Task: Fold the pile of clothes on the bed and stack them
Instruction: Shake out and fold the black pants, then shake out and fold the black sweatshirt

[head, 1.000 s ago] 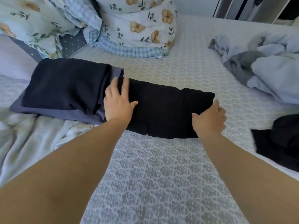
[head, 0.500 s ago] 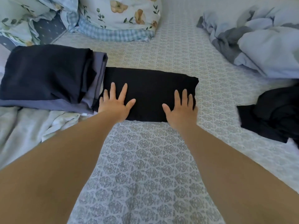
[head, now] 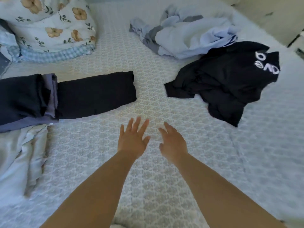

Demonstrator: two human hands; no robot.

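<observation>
The folded black garment [head: 97, 93] lies flat on the bed [head: 164, 186], left of centre, its left end touching the stack of folded clothes [head: 24, 99] (dark pieces over a purple-grey one) at the left edge. It is not yet on top of that stack. Both hands hover just above the sheet near the middle, free of any cloth: the left hand [head: 132, 140] has its fingers spread straight, the right hand [head: 173, 143] is relaxed and empty. The step in hand looks like moving on to the next piece. That probably calls for a reach to the right for the crumpled black shirt with white lettering [head: 230, 79], or farther for the pale blue heap [head: 185, 35]. No containers are in sight.
</observation>
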